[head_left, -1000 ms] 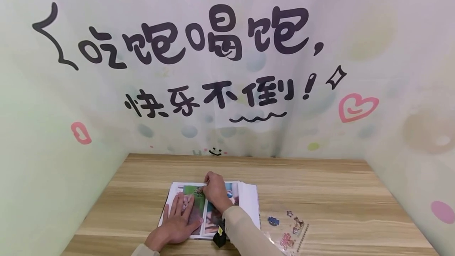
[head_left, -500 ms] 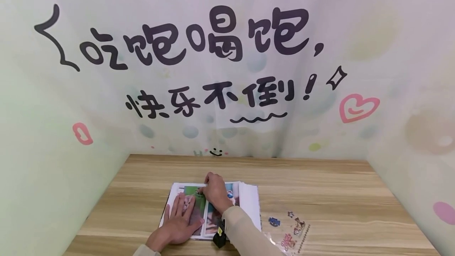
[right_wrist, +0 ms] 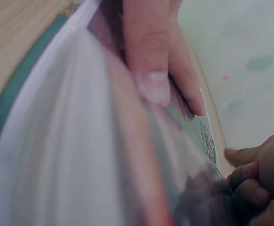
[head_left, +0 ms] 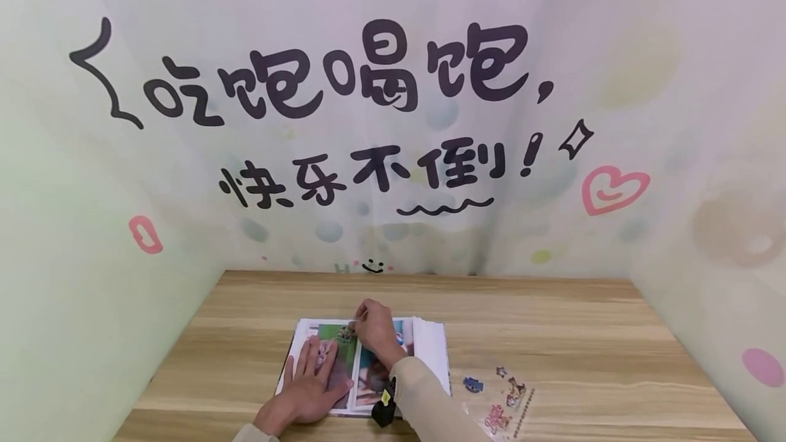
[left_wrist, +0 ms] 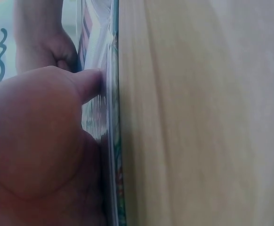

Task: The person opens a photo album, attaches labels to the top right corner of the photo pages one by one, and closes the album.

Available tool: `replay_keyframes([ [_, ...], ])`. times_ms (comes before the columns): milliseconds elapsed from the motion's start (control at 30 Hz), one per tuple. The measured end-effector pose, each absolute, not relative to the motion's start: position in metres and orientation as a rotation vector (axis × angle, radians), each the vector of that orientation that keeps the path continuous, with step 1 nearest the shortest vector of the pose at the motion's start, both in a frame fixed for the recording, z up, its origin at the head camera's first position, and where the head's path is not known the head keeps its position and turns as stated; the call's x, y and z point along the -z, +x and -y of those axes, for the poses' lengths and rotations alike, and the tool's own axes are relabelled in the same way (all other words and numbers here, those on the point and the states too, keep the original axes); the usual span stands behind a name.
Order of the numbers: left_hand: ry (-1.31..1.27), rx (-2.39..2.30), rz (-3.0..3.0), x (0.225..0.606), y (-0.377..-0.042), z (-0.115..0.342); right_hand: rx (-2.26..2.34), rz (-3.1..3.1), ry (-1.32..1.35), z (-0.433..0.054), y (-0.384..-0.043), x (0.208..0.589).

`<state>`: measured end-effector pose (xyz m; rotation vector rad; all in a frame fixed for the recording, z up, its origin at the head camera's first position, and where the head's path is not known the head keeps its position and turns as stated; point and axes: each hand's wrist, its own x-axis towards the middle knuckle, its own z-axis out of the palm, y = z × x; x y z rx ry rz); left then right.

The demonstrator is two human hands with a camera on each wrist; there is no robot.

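Note:
An open photo album (head_left: 433,346) lies on the table, with photos in its page pockets. My left hand (head_left: 305,387) rests flat on the left, green-topped photo (head_left: 328,327), fingers spread over a pink-and-white figure. In the left wrist view, the thumb (left_wrist: 91,84) reaches over the album's edge. A small dark, patterned sticker (head_left: 346,334) shows near that photo's upper right corner. My right hand (head_left: 374,327), fingers curled, is right beside the sticker at the page's upper edge. In the right wrist view, the curled fingers (right_wrist: 250,186) sit at the page edge, with nothing visible in them.
A transparent sticker sheet (head_left: 516,415) with several coloured stickers lies to the album's right. A black device with a yellow label (head_left: 383,409) sits at the right wrist. The wooden table (head_left: 552,326) meets a printed curtain (head_left: 381,237) at the back.
My right hand has shifted slightly right, leaving more of the sticker in sight. The left hand stays flat on the photo. The head view has tilted slightly.

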<state>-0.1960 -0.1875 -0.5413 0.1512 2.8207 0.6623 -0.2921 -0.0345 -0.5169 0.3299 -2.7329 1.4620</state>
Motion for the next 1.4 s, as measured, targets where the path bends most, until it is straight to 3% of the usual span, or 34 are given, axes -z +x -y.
replay_keyframes([
  [500, 0.160, -0.662, -2.827, 0.544, -0.197, 0.187, -1.667, 2.553, 0.405, 0.018, -0.298, 0.522],
  [800, 0.135, -0.661, -2.784, 0.537, -0.195, 0.185, -1.792, 2.558, 0.457, 0.003, -0.289, 0.507],
  [1400, 0.160, -0.715, -2.813, 0.543, -0.195, 0.189, -1.585, 2.620, 0.656, -0.061, -0.269, 0.481],
])
